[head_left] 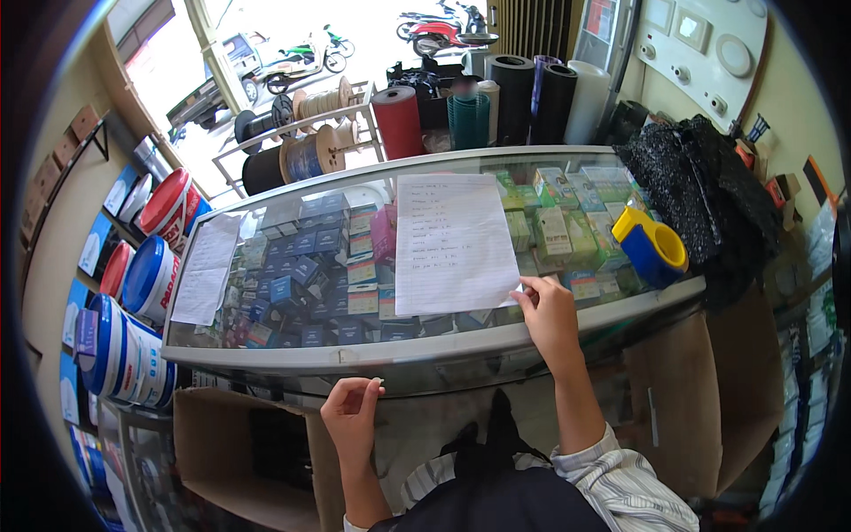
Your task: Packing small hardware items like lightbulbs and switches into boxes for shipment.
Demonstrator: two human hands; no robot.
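Note:
A lined sheet of paper with handwriting lies on the glass top of a display counter. My right hand pinches the sheet's lower right corner between thumb and fingers. Closer to me, just off the counter's front edge, my left hand is closed, thumb against fingertips. A tiny pale piece shows at those fingertips, too small to name. To the right of the sheet sits a blue and yellow tape dispenser. A second written sheet lies at the counter's left end.
Small boxes fill the case under the glass. Black plastic sheeting covers the right end. Paint buckets stand at the left; cable spools and upright rolls stand behind. Open cardboard boxes are below the counter.

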